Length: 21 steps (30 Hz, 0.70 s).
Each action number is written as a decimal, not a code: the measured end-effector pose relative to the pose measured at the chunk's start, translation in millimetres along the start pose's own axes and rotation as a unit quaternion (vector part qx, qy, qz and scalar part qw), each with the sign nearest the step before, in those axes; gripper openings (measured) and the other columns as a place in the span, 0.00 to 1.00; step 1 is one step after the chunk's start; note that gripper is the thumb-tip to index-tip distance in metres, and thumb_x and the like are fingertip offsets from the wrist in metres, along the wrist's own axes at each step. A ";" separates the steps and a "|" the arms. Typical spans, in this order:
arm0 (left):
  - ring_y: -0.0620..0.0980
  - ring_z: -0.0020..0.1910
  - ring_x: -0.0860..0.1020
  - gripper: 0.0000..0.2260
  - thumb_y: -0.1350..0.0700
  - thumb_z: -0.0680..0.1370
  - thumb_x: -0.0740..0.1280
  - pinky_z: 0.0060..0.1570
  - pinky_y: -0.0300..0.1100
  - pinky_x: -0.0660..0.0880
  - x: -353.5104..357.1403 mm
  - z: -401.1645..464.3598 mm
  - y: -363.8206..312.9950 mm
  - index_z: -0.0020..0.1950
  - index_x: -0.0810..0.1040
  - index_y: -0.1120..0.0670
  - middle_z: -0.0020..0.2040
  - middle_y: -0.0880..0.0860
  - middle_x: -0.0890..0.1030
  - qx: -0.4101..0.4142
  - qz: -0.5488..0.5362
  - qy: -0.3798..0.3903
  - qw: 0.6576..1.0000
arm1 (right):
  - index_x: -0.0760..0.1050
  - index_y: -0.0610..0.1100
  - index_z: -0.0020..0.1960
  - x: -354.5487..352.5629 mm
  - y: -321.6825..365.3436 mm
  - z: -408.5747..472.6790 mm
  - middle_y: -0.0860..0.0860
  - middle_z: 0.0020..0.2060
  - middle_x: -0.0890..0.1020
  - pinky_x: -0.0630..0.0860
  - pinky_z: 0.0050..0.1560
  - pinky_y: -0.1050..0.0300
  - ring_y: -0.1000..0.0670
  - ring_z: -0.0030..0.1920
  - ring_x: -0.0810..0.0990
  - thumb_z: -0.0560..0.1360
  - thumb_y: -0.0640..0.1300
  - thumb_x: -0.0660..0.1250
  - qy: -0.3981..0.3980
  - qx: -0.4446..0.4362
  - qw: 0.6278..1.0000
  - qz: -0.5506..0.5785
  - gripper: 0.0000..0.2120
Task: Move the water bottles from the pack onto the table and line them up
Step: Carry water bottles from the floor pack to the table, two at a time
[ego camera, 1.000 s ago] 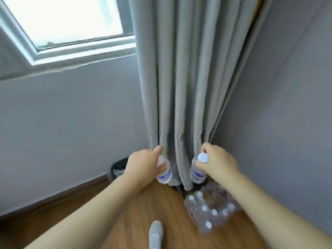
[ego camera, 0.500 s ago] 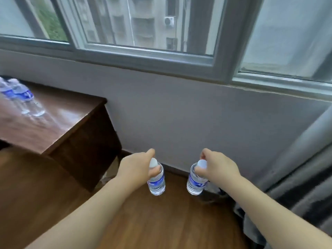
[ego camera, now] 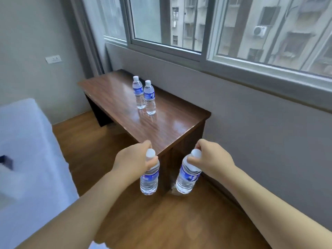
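My left hand (ego camera: pixel 133 159) grips a clear water bottle (ego camera: pixel 149 178) by its neck, just under the white cap. My right hand (ego camera: pixel 212 159) holds a second bottle (ego camera: pixel 186 178) the same way. Both bottles hang upright above the wooden floor, just short of the near corner of the dark wooden table (ego camera: pixel 170 130). Two more bottles, one (ego camera: pixel 138 93) behind the other (ego camera: pixel 149 97), stand side by side near the table's middle. The pack is out of view.
The table stands against a grey wall (ego camera: pixel 251 126) under a wide window (ego camera: pixel 197 24). A white bed (ego camera: pixel 27 159) fills the left side. Wooden floor (ego camera: pixel 93 148) runs between bed and table.
The view has swung left from the curtain corner and the pack to the table. Both hands have carried their bottles along, and the table with two standing bottles is now straight ahead.
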State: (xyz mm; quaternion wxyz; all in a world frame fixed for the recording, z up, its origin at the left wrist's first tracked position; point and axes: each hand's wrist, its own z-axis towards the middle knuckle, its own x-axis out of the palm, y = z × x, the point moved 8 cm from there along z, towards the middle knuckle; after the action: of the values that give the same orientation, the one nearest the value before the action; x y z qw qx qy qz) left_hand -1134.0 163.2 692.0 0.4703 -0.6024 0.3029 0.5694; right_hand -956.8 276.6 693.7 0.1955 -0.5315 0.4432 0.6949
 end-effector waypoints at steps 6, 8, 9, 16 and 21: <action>0.50 0.38 0.77 0.09 0.44 0.74 0.62 0.37 0.49 0.78 -30.3 64.8 115.5 0.47 0.70 0.48 0.38 0.48 0.78 -0.098 -0.012 -0.049 0.994 | 0.69 0.45 0.43 29.8 108.4 114.1 0.52 0.37 0.75 0.65 0.32 0.58 0.50 0.38 0.73 0.69 0.54 0.66 0.016 -0.082 0.997 -0.002 0.13; 0.49 0.37 0.78 0.10 0.43 0.74 0.63 0.39 0.51 0.80 -35.5 89.5 148.7 0.46 0.70 0.48 0.38 0.48 0.77 -0.117 -0.009 -0.067 0.991 | 0.69 0.45 0.42 40.8 132.8 153.7 0.53 0.36 0.74 0.65 0.31 0.58 0.50 0.36 0.72 0.69 0.54 0.66 0.022 -0.097 0.995 0.010 0.13; 0.49 0.38 0.78 0.11 0.42 0.73 0.63 0.39 0.52 0.81 -38.0 103.3 164.1 0.46 0.70 0.48 0.38 0.48 0.77 -0.123 -0.006 -0.073 0.990 | 0.69 0.45 0.43 47.3 144.6 174.2 0.53 0.36 0.74 0.65 0.31 0.59 0.51 0.36 0.71 0.69 0.54 0.66 0.027 -0.106 0.994 0.018 0.13; 0.49 0.39 0.78 0.10 0.42 0.75 0.64 0.40 0.50 0.81 -60.3 216.3 252.7 0.47 0.69 0.47 0.38 0.47 0.77 -0.148 -0.014 -0.083 0.985 | 0.71 0.43 0.44 78.2 212.5 304.8 0.52 0.34 0.73 0.62 0.29 0.58 0.52 0.32 0.68 0.69 0.52 0.65 0.049 -0.139 0.989 0.028 0.12; 0.52 0.38 0.77 0.10 0.42 0.74 0.63 0.38 0.49 0.79 -73.0 303.7 307.2 0.46 0.69 0.48 0.37 0.48 0.78 -0.141 -0.022 -0.080 0.987 | 0.64 0.42 0.36 94.8 243.7 390.0 0.50 0.30 0.71 0.65 0.32 0.56 0.49 0.33 0.70 0.69 0.47 0.63 0.045 -0.119 0.991 0.030 0.10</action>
State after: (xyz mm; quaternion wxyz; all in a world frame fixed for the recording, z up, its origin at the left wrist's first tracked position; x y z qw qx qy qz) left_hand -1544.7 312.7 722.3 0.4162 -0.6218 0.1678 0.6418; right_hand -1392.3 449.6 723.2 0.0903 -0.5679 0.3815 0.7238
